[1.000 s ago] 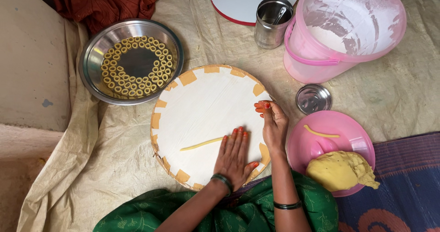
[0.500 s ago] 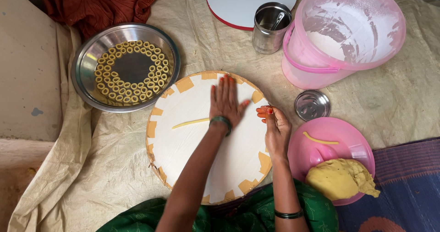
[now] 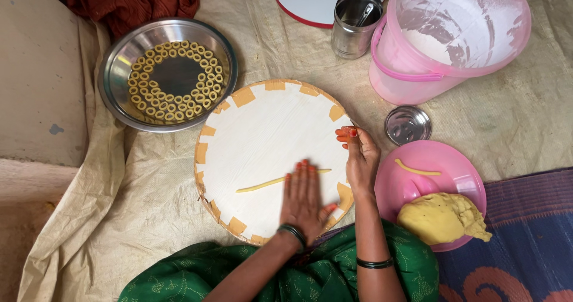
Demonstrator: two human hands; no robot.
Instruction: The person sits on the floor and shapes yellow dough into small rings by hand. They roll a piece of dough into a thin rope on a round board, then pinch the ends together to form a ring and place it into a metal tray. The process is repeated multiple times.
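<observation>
A round white board (image 3: 262, 129) with orange tape patches on its rim lies on a tan cloth. On it lies a thin yellow dough strand (image 3: 262, 184). My left hand (image 3: 304, 200) lies flat, palm down, over the strand's right end near the board's front edge. My right hand (image 3: 358, 156) sits at the board's right rim with its fingers bent together over the edge. To the right, a pink plate (image 3: 418, 179) carries a lump of yellow dough (image 3: 441, 217) and a short dough strand (image 3: 418, 169).
A steel pan (image 3: 113, 93) at the back left holds several small dough rings (image 3: 209, 87). Behind stand a steel cup (image 3: 355, 24), a floured pink bucket (image 3: 453, 33), a small steel lid (image 3: 407, 125) and a white round board (image 3: 310, 0). A blue mat (image 3: 525, 242) lies right.
My left hand slid from the board's front to its far side and back toward me, rolling the strand with it. My right hand stayed at the rim.
</observation>
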